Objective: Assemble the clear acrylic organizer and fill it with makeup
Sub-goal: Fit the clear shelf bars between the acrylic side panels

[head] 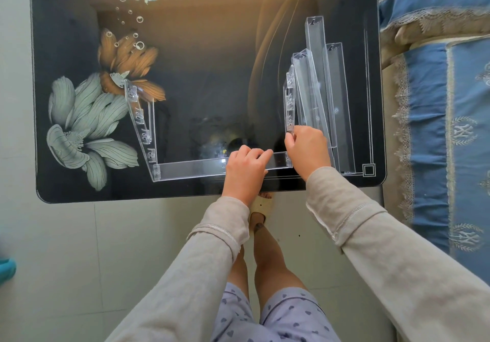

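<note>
Gripping clear front shelf [191, 170] with left hand [246, 168], right hand [306, 148] pinching side panel [289, 103] at shelf's right end

Clear acrylic frame [185, 169] half-built w/ spare shelf strips [336, 103] beside, right.

A dark, glossy surface [212, 82] printed with orange and pale flowers and bubbles is carrying clear acrylic parts. A long tray [191, 170] is lying along its near edge, meeting a left side panel [140, 121] that is leaning outward. A right side panel [289, 98] is standing at the tray's other end, with spare trays [331, 90] lying overlapped just beside it.
</note>
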{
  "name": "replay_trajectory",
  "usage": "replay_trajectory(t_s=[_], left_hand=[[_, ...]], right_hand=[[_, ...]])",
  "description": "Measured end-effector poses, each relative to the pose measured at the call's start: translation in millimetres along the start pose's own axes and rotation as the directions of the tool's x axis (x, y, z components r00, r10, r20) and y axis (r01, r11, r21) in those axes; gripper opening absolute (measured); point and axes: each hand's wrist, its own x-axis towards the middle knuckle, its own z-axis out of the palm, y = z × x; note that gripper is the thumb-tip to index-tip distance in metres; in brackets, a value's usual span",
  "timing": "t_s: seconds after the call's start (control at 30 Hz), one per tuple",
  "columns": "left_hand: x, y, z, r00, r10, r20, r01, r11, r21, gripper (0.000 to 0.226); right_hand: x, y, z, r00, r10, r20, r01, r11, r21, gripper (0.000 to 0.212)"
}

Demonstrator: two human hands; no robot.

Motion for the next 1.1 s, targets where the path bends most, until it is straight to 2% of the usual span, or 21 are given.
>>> replay_trajectory(t_s=[0.2, 0.3, 0.37, 0.47, 0.63, 0.77, 0.93, 1.03, 1.1], left_hand=[[-2, 4, 6, 0.998, 0.020, -0.055, -0.022, 0.999, -0.030, 0.047], [1, 6, 7, 0.998, 0.040, -0.040, -0.042, 0.998, -0.046, 0.046], [4, 9, 7, 0.998, 0.060, -0.028, -0.061, 0.997, -0.045, 0.044], [10, 13, 9, 0.999, 0.041, 0.004, -0.040, 0.996, -0.083, 0.041], [14, 16, 12, 0.998, 0.058, -0.013, -0.059, 0.995, -0.080, 0.042], [15, 16, 13, 0.998, 0.060, -0.029, -0.061, 0.997, -0.051, 0.041], [12, 10, 9, 0.998, 0.063, 0.022, -0.062, 0.997, -0.036, 0.045], [3, 5, 0, 0.999, 0.019, -0.038, -0.019, 1.000, -0.014, 0.045], [-5, -2, -7, 0.997, -0.050, -0.057, 0.047, 0.997, -0.055, 0.041]], right_hand=[[0, 7, -8, 0.996, 0.017, 0.087, -0.020, 0.999, 0.035, 0.027], [-3, 17, -21, 0.996, 0.062, 0.060, -0.071, 0.984, 0.162, 0.031], [-3, 33, -34, 0.988, 0.140, -0.064, -0.122, 0.966, 0.229, 0.028], [6, 60, -48, 0.931, 0.299, -0.211, -0.231, 0.927, 0.295, 0.023], [38, 75, -41, 0.874, 0.467, -0.132, -0.397, 0.845, 0.358, 0.031], [53, 74, -32, 0.872, 0.471, -0.131, -0.406, 0.847, 0.343, 0.026], [52, 76, -35, 0.850, 0.495, -0.177, -0.425, 0.845, 0.324, 0.025], [44, 74, -43, 0.837, 0.519, -0.175, -0.432, 0.821, 0.373, 0.024], [36, 71, -51, 0.858, 0.482, -0.175, -0.384, 0.830, 0.405, 0.024]])
